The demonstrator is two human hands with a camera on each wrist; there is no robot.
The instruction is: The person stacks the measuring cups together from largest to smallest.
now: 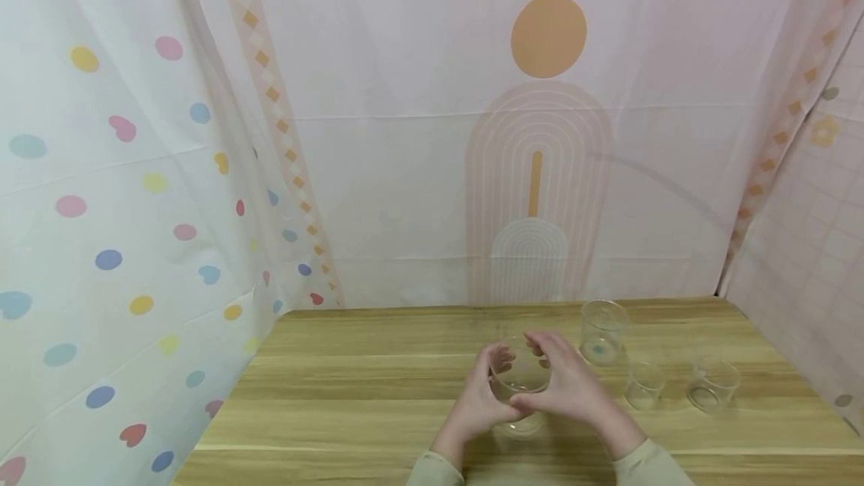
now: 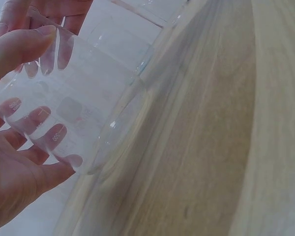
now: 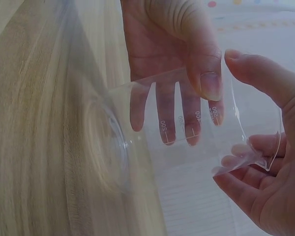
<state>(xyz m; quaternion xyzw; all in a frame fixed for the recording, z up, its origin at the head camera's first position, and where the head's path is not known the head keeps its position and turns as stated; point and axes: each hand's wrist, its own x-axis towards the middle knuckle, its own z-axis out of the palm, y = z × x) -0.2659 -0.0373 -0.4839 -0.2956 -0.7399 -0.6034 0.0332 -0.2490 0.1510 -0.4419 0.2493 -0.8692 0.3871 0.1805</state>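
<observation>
A large clear glass beaker (image 1: 521,375) with white graduation marks stands between both hands near the front of the table. My left hand (image 1: 478,402) grips its left side, and in the right wrist view the fingers (image 3: 166,113) show through the glass, spread along the wall. My right hand (image 1: 572,390) holds the right side near the rim, its fingertips (image 3: 238,150) by the pouring spout and its thumb (image 3: 260,73) at the rim. The beaker's round base (image 3: 108,145) is down close to the wooden tabletop.
To the right are another large beaker (image 1: 604,328) farther back, a small beaker (image 1: 645,387) and a medium beaker (image 1: 714,385). All are clear glass on the wooden table (image 1: 351,381). Patterned white cloths (image 1: 391,171) hang behind and at both sides.
</observation>
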